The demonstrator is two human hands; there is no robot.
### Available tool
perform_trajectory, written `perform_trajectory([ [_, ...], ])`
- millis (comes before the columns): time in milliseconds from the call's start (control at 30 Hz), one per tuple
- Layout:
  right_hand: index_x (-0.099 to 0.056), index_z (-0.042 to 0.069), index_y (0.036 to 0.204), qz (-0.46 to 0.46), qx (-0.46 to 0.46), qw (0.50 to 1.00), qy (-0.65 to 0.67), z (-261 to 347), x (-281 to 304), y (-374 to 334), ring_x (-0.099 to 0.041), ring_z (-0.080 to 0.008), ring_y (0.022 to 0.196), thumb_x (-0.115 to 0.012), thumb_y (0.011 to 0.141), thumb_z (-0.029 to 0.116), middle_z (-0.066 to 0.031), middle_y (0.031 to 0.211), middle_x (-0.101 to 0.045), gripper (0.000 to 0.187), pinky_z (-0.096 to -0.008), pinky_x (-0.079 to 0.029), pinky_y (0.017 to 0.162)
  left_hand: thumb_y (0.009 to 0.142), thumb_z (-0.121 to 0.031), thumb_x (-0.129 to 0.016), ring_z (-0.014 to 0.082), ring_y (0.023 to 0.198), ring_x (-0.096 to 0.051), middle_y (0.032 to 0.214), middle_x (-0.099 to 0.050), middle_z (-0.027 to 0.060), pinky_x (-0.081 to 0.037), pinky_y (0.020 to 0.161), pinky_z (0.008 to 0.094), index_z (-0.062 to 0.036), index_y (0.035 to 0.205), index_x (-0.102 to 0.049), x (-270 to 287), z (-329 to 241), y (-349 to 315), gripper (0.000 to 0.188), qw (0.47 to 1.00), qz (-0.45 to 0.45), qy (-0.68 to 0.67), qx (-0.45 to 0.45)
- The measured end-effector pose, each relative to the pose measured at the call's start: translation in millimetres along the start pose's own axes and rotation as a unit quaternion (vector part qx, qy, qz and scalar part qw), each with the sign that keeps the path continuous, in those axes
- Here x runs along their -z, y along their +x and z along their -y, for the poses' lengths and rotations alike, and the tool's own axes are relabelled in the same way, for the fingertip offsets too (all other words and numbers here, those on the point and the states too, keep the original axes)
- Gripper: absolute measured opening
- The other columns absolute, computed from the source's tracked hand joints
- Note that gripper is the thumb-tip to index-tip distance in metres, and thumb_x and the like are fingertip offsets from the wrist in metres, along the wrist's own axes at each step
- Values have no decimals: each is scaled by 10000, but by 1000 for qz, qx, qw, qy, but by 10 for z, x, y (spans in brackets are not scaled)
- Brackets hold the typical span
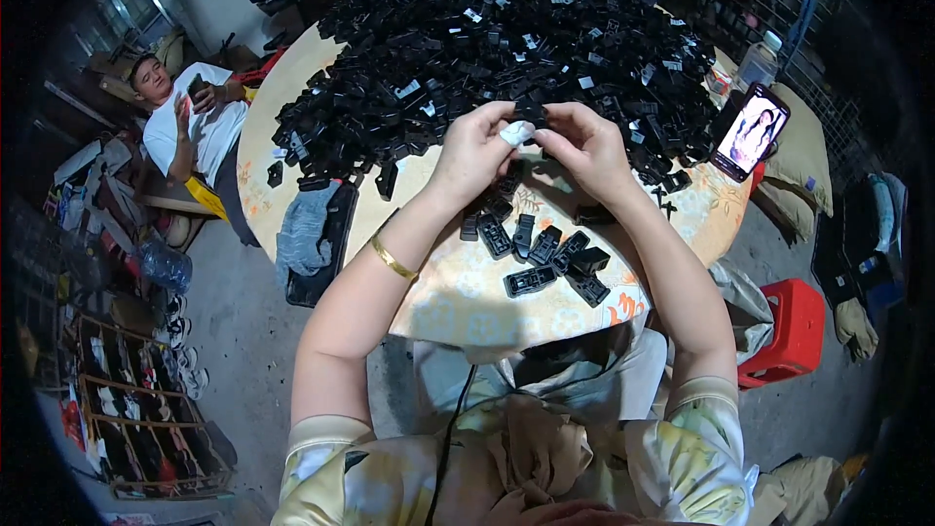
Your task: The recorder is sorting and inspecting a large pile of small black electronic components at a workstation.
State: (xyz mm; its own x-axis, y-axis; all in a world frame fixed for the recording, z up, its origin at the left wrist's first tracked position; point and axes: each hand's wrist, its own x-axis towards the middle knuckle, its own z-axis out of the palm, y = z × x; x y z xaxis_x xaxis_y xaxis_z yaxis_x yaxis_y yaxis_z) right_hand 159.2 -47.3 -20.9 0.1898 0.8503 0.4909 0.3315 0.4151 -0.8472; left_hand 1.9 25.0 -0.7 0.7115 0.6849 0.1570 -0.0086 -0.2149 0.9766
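Observation:
My left hand (474, 148) and my right hand (587, 148) meet over the table, fingers closed on a small black plastic part (529, 113) between them. Something white (517, 132) covers the tip of my left thumb, like a wrap or tape. Below my hands several black plastic housings (531, 280) lie loose near the table's front edge, some with their hollow side up. Beyond my hands rises a large heap of similar black parts (467, 49). What my fingertips do to the part is mostly hidden.
The round table (448, 307) has a patterned cover. A black tray with grey plastic film (307, 234) lies left. At right stand a lit phone (752, 132), a clear bottle (759, 60) and a red stool (787, 331). A person (195, 112) sits at left. A shoe rack (141, 409) stands lower left.

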Motion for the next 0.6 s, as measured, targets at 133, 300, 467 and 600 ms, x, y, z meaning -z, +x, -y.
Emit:
perform_trajectory([
  [133,-567,-2,1081,-5,-37,999,33,47,-22,-16,-595,-101,819,-625,819,62,-58,936,-642,275,-231,-491,711,825,-126,-612,43,610,-507,718,-588,-3,-414,546,189,29,963,-621,-17,29,1,208,990,-92,29,-106],
  [300,-602,-12,1005,-53,84,990,-103,23,-42,-33,-608,-126,784,-650,756,22,-80,932,-629,255,-228,-498,657,807,-91,-637,51,734,-538,804,-620,7,-452,626,208,47,983,-591,-197,-3,-49,228,989,-116,-6,-94],
  [467,-610,11,950,-76,172,963,-195,64,-106,-33,-573,-119,701,-687,677,-3,-83,917,-576,284,-216,-480,598,818,-26,-604,100,889,-568,991,-594,80,-474,770,214,56,1129,-490,-295,-10,-36,341,986,-110,-114,-49],
  [600,-567,26,1048,-26,117,983,-140,180,53,61,-561,-88,748,-701,707,54,-65,952,-570,367,-207,-465,642,829,-18,-582,107,846,-581,993,-607,99,-477,747,208,63,1078,-501,-165,-74,-1,274,982,-88,-143,-84],
])
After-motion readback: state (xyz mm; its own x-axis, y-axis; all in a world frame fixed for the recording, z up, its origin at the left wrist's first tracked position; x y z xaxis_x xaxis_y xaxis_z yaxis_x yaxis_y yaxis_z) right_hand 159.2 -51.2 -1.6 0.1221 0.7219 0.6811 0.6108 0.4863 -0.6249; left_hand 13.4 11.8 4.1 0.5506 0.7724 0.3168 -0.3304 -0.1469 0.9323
